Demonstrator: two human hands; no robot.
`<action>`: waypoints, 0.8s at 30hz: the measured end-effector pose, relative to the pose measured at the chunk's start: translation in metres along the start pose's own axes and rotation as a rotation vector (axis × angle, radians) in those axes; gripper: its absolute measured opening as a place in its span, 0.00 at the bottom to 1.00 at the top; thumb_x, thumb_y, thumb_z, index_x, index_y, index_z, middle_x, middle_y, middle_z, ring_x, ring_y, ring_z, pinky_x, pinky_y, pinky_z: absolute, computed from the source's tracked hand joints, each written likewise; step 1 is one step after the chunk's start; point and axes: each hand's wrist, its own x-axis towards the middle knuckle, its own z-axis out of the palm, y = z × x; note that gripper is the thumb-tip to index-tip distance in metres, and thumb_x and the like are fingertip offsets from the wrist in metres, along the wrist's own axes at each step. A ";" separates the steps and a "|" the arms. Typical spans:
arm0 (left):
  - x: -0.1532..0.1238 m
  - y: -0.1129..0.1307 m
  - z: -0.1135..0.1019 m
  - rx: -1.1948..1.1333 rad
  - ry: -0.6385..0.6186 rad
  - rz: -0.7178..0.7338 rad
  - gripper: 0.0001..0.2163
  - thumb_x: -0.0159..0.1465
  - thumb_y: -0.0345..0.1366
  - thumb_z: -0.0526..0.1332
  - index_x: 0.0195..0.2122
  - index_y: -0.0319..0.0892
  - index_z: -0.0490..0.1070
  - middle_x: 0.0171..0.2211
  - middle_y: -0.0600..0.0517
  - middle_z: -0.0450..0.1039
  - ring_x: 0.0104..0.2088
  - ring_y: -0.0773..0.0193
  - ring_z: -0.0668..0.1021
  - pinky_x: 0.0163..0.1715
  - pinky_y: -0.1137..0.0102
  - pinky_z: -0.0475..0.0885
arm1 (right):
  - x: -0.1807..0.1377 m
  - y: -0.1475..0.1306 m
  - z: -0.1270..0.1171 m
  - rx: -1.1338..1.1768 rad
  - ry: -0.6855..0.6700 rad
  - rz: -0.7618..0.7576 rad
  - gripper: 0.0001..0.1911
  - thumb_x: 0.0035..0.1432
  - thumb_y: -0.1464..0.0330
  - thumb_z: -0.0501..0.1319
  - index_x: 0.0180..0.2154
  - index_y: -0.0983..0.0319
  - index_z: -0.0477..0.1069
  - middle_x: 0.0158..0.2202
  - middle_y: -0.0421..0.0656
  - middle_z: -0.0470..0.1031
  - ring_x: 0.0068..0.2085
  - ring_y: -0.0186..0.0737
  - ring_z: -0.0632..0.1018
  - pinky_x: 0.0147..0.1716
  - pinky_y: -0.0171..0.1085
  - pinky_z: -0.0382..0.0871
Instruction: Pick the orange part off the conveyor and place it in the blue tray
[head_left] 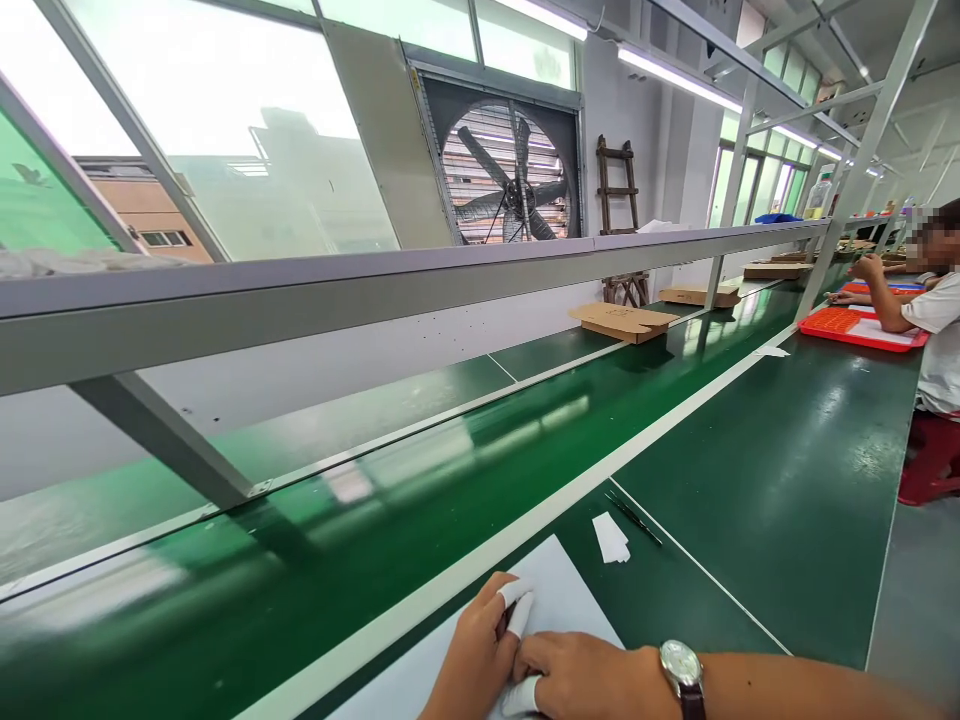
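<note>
Low in the view, my left hand (480, 640) is closed, with white finger cots on its thumb and index finger, which are pressed together. My right hand (574, 672) meets it from the right, fingers curled, also with a white cot and a watch (681, 665) on the wrist. What either hand holds, if anything, is hidden by the fingers. Both are over a white sheet (559, 580) on the green worktable (810, 450). Beyond the sheet are small white paper pieces (610, 538) and dark tweezers (634, 517).
A green conveyor belt (420, 500) with a pale edge rail runs alongside the table. Above it is a long shelf (337, 290) on posts. Flat cardboard boxes (626, 322) lie on the far side. To the right, a person sits by a red tray (862, 328).
</note>
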 end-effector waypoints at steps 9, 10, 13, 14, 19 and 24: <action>-0.011 -0.009 0.005 0.190 0.328 0.351 0.23 0.58 0.19 0.49 0.50 0.42 0.72 0.50 0.43 0.78 0.47 0.60 0.83 0.42 0.70 0.82 | 0.000 0.003 0.005 -0.080 -0.043 -0.058 0.19 0.69 0.61 0.58 0.38 0.69 0.80 0.42 0.52 0.77 0.38 0.41 0.76 0.36 0.35 0.75; -0.012 -0.009 0.006 0.191 0.348 0.357 0.23 0.59 0.19 0.50 0.52 0.42 0.71 0.50 0.43 0.78 0.48 0.59 0.83 0.43 0.70 0.82 | 0.000 0.004 0.010 -0.089 -0.051 -0.043 0.18 0.68 0.60 0.59 0.37 0.68 0.80 0.41 0.51 0.76 0.35 0.40 0.75 0.33 0.35 0.73; -0.017 -0.005 0.010 0.157 0.374 0.457 0.24 0.63 0.21 0.52 0.58 0.44 0.70 0.51 0.42 0.78 0.50 0.56 0.82 0.43 0.68 0.82 | -0.001 0.006 0.023 -0.099 -0.042 0.020 0.17 0.67 0.60 0.62 0.35 0.67 0.79 0.37 0.48 0.75 0.29 0.37 0.69 0.24 0.35 0.64; -0.020 -0.003 0.011 0.142 0.366 0.489 0.24 0.64 0.21 0.52 0.59 0.45 0.69 0.51 0.42 0.78 0.49 0.55 0.82 0.43 0.66 0.82 | -0.001 0.006 0.025 -0.102 -0.029 0.032 0.16 0.67 0.60 0.62 0.35 0.66 0.79 0.36 0.48 0.76 0.28 0.36 0.67 0.23 0.35 0.62; -0.033 0.007 0.017 0.106 0.254 0.422 0.17 0.71 0.32 0.50 0.55 0.45 0.73 0.45 0.39 0.79 0.37 0.55 0.81 0.36 0.61 0.80 | 0.000 0.010 0.031 -0.102 -0.005 -0.092 0.20 0.68 0.63 0.58 0.25 0.62 0.75 0.22 0.43 0.71 0.26 0.39 0.64 0.24 0.39 0.61; -0.033 0.016 0.020 0.103 0.254 0.371 0.16 0.73 0.39 0.50 0.52 0.48 0.76 0.43 0.40 0.79 0.36 0.54 0.80 0.37 0.60 0.79 | -0.002 0.012 0.041 0.137 0.062 -0.002 0.21 0.72 0.62 0.52 0.28 0.61 0.74 0.25 0.42 0.72 0.24 0.36 0.64 0.26 0.39 0.65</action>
